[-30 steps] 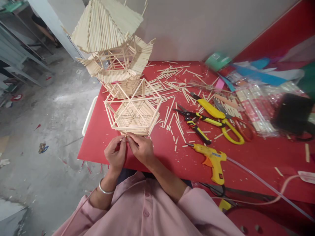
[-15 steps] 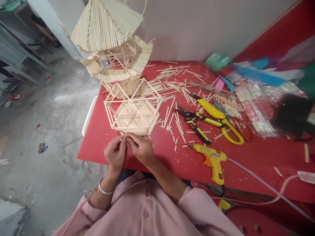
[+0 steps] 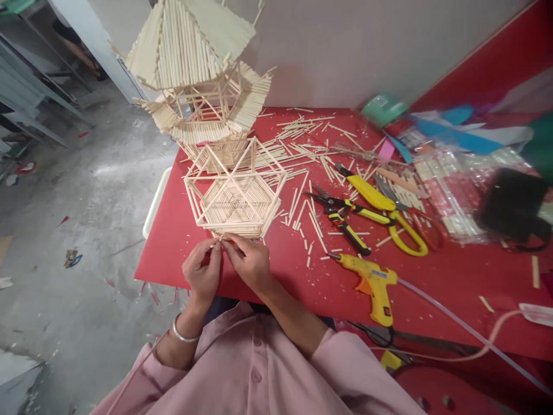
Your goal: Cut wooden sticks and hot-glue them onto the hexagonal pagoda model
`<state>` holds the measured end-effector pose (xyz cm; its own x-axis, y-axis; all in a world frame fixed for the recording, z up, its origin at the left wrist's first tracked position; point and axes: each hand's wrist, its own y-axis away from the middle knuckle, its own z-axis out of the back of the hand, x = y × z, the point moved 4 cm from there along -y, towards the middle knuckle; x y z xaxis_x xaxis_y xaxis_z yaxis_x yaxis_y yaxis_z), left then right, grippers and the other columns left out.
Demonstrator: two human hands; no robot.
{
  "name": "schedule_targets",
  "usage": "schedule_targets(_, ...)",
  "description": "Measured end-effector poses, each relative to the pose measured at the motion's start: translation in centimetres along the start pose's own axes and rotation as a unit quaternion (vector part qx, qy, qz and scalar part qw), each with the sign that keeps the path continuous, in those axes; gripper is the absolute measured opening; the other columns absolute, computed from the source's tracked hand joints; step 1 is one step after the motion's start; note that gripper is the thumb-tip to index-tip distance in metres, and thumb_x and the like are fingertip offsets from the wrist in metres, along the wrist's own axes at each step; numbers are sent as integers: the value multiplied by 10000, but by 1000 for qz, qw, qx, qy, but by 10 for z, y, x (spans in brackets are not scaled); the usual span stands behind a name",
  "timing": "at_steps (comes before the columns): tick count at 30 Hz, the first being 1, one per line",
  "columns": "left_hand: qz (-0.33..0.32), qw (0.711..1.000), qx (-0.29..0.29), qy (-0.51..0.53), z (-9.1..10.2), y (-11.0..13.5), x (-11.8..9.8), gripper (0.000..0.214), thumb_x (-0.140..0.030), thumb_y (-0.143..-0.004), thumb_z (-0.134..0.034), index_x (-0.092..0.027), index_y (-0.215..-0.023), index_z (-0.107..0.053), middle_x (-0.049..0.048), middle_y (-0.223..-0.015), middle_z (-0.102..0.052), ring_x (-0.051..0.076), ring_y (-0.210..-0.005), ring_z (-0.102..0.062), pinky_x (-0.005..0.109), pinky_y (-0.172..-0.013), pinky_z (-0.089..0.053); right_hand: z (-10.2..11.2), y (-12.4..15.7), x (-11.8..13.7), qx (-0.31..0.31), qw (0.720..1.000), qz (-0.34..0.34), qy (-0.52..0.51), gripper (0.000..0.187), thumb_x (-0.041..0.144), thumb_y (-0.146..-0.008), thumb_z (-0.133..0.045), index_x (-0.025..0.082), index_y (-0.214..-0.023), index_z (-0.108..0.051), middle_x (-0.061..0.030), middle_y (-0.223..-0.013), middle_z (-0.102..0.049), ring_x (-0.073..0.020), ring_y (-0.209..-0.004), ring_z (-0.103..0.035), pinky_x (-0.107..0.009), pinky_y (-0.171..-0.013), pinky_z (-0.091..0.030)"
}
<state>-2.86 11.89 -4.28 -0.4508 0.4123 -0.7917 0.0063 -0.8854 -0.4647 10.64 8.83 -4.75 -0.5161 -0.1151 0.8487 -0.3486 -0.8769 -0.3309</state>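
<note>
A hexagonal frame [image 3: 235, 178] of pale wooden sticks, with a floor of sticks in concentric hexagons, sits at the near left of the table. At its near edge, my left hand [image 3: 203, 268] and my right hand [image 3: 249, 264] meet, thumbs and fingertips pinched together. A thin wooden stick [image 3: 219, 238] shows between the fingertips, mostly covered by them. Whether it touches the frame, I cannot tell. Behind the frame rises a pagoda-like stick model [image 3: 185, 57] with two tiers of roof.
Loose sticks [image 3: 302, 129] litter the red table [image 3: 285, 276]. To the right lie a yellow glue gun [image 3: 374, 282], pliers [image 3: 341, 222], yellow-handled scissors [image 3: 400, 227] and a yellow cutter [image 3: 367, 190]. Further right are packaged sticks [image 3: 449, 190] and a black object [image 3: 514, 202].
The view has shifted very slightly. Both hands keep the same pinch at the frame's near edge, and nothing else has visibly moved.
</note>
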Motion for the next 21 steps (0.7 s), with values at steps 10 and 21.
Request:
schedule_targets(10,0,1000,2,-3,0,0,-2,99,-222,-862,-679,-196,-896,-768,33,-853,-783,153,-782,-734,260,-760,-589,-1,0,0,0,1000,-4,-5,232,357,-972,-576,244,-1099,-734,-21,-999,-797,-153,-862,-757,-233,-818,-554)
schedule_targets(21,6,1000,5,-17,0,0,-1,104,-248,-865,-676,-197,-889,-763,34,-848,-781,154,-779,-732,264,-761,-589,0,0,-1,12,1000,-16,16,253,377,-978,-561,256,-1118,-734,-19,-994,-798,-156,-844,-757,-234,-801,-556)
